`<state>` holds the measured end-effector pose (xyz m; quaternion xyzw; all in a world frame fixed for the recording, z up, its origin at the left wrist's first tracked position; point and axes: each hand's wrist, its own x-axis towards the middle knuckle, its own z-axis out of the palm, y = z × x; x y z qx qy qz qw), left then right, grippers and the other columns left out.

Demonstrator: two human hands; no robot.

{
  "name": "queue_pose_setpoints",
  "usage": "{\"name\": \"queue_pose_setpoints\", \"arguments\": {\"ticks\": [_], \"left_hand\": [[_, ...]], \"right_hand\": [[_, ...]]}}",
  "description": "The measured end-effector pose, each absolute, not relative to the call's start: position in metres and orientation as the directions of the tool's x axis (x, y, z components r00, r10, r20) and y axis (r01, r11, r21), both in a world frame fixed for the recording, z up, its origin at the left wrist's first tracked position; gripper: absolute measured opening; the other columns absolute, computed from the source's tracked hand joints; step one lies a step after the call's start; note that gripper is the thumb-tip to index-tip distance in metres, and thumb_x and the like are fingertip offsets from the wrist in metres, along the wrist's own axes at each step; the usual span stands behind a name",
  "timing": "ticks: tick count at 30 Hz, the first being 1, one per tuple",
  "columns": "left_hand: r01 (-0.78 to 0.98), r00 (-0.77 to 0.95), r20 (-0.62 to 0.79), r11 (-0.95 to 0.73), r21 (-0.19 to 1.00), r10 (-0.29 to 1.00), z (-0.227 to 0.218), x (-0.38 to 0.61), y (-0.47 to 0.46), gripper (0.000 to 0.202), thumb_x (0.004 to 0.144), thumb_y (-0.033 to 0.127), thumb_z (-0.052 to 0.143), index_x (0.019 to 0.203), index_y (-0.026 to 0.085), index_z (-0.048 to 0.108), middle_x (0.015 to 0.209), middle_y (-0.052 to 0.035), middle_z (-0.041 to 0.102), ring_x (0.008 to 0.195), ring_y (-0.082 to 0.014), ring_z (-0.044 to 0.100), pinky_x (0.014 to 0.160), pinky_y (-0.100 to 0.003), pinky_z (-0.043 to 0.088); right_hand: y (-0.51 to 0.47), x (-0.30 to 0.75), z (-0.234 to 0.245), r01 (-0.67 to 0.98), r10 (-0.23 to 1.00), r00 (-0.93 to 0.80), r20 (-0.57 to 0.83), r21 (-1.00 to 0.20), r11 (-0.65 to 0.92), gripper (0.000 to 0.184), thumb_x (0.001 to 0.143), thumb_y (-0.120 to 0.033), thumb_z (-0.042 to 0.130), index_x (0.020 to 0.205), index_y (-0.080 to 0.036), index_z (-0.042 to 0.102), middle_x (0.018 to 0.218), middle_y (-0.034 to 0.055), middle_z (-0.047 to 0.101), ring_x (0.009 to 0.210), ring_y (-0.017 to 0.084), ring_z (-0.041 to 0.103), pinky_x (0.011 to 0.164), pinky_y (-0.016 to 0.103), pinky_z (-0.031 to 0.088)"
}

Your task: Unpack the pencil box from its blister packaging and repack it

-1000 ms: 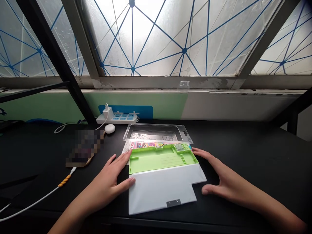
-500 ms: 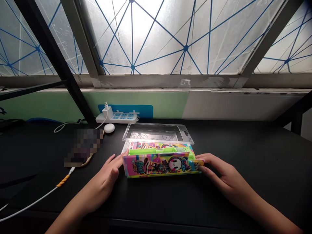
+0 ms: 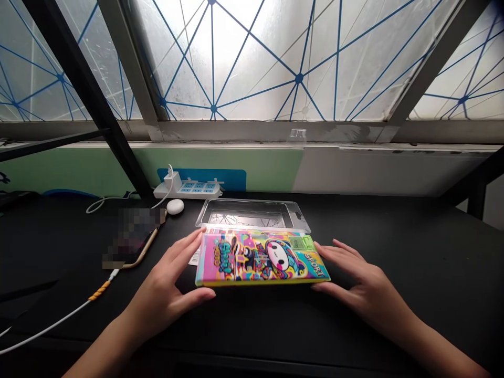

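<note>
A flat, brightly printed pencil case (image 3: pixel 255 257) lies on the black desk, its cover down, with a cartoon figure and the word SPORT on top. My left hand (image 3: pixel 169 283) grips its left end, fingers along the side and thumb at the front corner. At the opposite end, my right hand (image 3: pixel 354 281) has its fingers against the right side and its thumb by the front right corner. Behind the case rests a clear plastic packaging tray (image 3: pixel 252 212). A white printed piece (image 3: pixel 195 257) peeks out from under the left edge.
To the left a phone (image 3: pixel 136 239), partly blurred out, is plugged into a white cable (image 3: pixel 51 325). A round white case (image 3: pixel 175 207) and a power strip (image 3: pixel 189 188) sit at the back. A dark slanted post (image 3: pixel 90 100) rises on the left.
The pencil case's raised front cover has swung down flat, hiding the green inside. My left thumb has moved to the front edge, and the right fingers now lie along the side.
</note>
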<state>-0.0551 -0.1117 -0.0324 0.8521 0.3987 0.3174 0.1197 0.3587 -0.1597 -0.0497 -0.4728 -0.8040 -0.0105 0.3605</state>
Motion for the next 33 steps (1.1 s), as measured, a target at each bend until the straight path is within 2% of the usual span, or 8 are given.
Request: {"name": "queue_pose_setpoints", "arguments": {"ticks": [4,9,13,17,22,26,30,33], "left_hand": [[0.594,0.393,0.446,-0.592,0.544,0.804,0.006,-0.031,-0.076,0.083,0.088,0.065,0.065,0.154,0.022,0.041,0.157,-0.0127,0.044,0.145,-0.0347,0.042,0.12,-0.048,0.036],[0.678,0.321,0.39,-0.497,0.542,0.863,0.018,-0.006,-0.021,0.079,0.09,0.072,0.054,0.148,0.019,0.049,0.156,-0.0139,0.046,0.15,-0.0369,0.03,0.121,-0.051,0.031],[0.728,0.234,0.301,-0.371,0.576,0.925,-0.015,-0.006,-0.002,0.092,0.089,0.073,0.051,0.155,0.011,0.036,0.162,-0.02,0.034,0.154,-0.0364,0.019,0.123,-0.051,0.024],[0.765,0.296,0.161,-0.334,0.55,0.942,-0.031,-0.013,-0.002,0.092,0.09,0.072,0.05,0.155,0.01,0.035,0.165,-0.0201,0.028,0.153,-0.0347,0.024,0.123,-0.049,0.025],[0.817,0.321,0.119,-0.338,0.467,0.94,-0.022,-0.015,-0.004,0.088,0.092,0.071,0.048,0.155,0.01,0.038,0.164,-0.019,0.029,0.152,-0.0344,0.028,0.122,-0.047,0.029],[0.838,0.343,0.166,-0.381,0.39,0.925,-0.021,-0.017,-0.006,0.08,0.098,0.067,0.04,0.155,0.012,0.038,0.165,-0.019,0.028,0.152,-0.0353,0.027,0.12,-0.052,0.03],[0.822,0.448,0.301,-0.52,0.231,0.842,-0.021,-0.009,-0.011,0.069,0.102,0.061,0.038,0.157,0.02,0.036,0.165,-0.0148,0.029,0.153,-0.0332,0.024,0.12,-0.054,0.027],[0.772,0.582,0.314,-0.631,0.076,0.75,-0.018,0.006,-0.017,0.068,0.101,0.061,0.044,0.158,0.026,0.035,0.166,-0.0138,0.027,0.153,-0.0342,0.024,0.119,-0.055,0.028]], "right_hand": [[-0.139,0.35,-0.028,0.752,0.799,-0.079,0.597,-0.49,0.44,0.044,0.083,-0.051,0.076,0.118,-0.025,0.075,0.116,0.0067,0.077,0.115,0.035,0.069,0.105,0.053,0.053],[-0.088,0.335,-0.016,0.69,0.854,0.153,0.497,-0.673,0.268,0.05,0.083,-0.055,0.073,0.121,-0.023,0.074,0.12,0.0069,0.076,0.109,0.034,0.072,0.095,0.048,0.06],[-0.06,0.331,-0.034,0.71,0.855,0.063,0.515,-0.625,0.325,0.05,0.081,-0.053,0.074,0.12,-0.021,0.074,0.122,0.0085,0.074,0.111,0.033,0.071,0.102,0.048,0.056],[-0.056,0.334,-0.047,0.746,0.866,-0.031,0.499,-0.565,0.352,0.048,0.084,-0.053,0.072,0.12,-0.021,0.074,0.127,0.0098,0.072,0.119,0.033,0.067,0.104,0.047,0.055],[-0.06,0.338,-0.045,0.787,0.897,-0.128,0.422,-0.508,0.351,0.037,0.096,-0.05,0.055,0.112,-0.024,0.076,0.139,0.0098,0.064,0.124,0.031,0.063,0.101,0.046,0.055],[-0.071,0.334,-0.039,0.834,0.858,-0.17,0.485,-0.393,0.388,0.036,0.097,-0.045,0.054,0.121,-0.024,0.07,0.148,0.0128,0.055,0.131,0.035,0.055,0.102,0.053,0.052],[-0.095,0.317,-0.036,0.766,0.724,-0.361,0.588,-0.257,0.59,0.03,0.095,-0.033,0.059,0.124,-0.025,0.066,0.145,0.014,0.056,0.134,0.033,0.051,0.107,0.052,0.048],[-0.112,0.302,-0.035,0.666,0.653,-0.595,0.469,-0.168,0.727,0.042,0.095,-0.039,0.061,0.135,-0.025,0.06,0.147,0.0142,0.056,0.136,0.033,0.052,0.106,0.049,0.05]]}}
